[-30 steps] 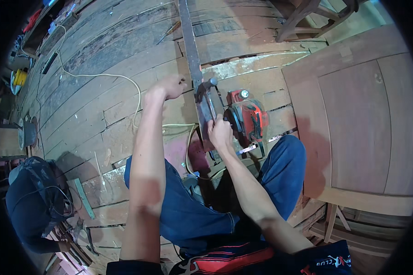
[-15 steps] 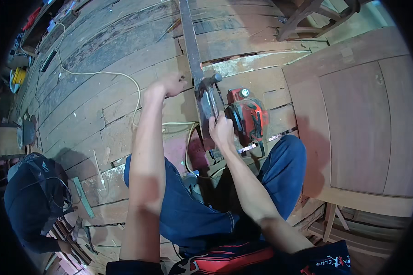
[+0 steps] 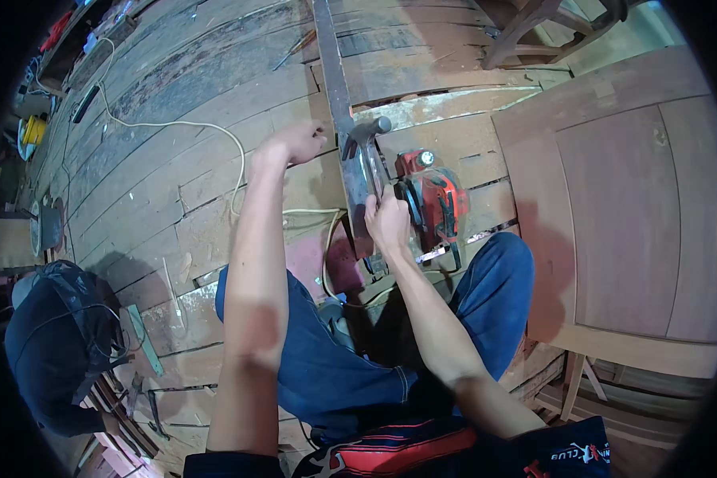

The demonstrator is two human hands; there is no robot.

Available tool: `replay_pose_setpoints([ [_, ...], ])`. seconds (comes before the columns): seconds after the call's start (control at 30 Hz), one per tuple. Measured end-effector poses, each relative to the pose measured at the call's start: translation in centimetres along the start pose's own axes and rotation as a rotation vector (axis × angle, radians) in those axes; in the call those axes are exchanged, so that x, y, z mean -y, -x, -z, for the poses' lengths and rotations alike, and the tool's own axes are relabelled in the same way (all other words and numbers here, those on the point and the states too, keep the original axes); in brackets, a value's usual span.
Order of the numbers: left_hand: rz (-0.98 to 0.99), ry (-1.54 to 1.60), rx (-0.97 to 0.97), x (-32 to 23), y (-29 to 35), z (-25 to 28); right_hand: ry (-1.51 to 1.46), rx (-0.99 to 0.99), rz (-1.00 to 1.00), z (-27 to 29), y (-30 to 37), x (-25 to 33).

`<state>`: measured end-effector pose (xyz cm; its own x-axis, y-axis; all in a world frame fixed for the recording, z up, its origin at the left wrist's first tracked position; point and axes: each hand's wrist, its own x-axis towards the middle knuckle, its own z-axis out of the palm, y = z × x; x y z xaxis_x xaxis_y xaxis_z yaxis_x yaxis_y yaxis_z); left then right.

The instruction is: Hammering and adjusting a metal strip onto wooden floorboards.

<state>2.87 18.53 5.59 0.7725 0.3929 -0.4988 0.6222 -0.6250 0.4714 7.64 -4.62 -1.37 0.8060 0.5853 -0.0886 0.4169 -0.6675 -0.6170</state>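
My right hand is closed round the handle of a claw hammer. Its head is lifted toward the far end, over a long narrow dark wooden beam. To the left of that beam my left hand hangs above the floorboards, its fingers curled in. Whatever those fingers hold, if anything, is too small to make out. Close by my right hand, on its right, rests a red and black power tool that looks like an electric planer.
A pale cable winds across the plank floor. On the right lies a large panelled wooden door. A chisel-like tool lies far off. At the left a person in dark clothes bends down beside a green strip.
The hammer and my right hand have shifted slightly to the right, and its head has risen a little. My left hand has moved only slightly.
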Motion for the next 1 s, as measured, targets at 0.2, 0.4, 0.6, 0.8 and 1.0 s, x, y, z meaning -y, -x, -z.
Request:
replay_pose_setpoints([
  [0.2, 0.004, -0.031, 0.036, -1.2, 0.3, 0.3, 0.134, 0.111, -0.009, -0.4, 0.7, -0.5],
  [0.4, 0.033, 0.026, 0.009, -1.1, 0.2, 0.1, 0.033, 0.04, -0.069, 0.3, 0.0, -0.1],
  [0.6, 0.016, 0.002, 0.022, 0.1, -0.5, -0.2, 0.104, 0.082, -0.036, -0.2, 0.4, -0.3],
  [0.8, 0.048, -0.118, 0.004, 0.2, -1.2, -2.4, -0.194, -0.076, -0.009, 1.2, -0.9, -1.4],
  [1.0, 0.331, 0.005, 0.338, 1.6, -5.2, -11.2, -0.591, -0.054, -0.137, 4.9, -3.6, -1.6],
])
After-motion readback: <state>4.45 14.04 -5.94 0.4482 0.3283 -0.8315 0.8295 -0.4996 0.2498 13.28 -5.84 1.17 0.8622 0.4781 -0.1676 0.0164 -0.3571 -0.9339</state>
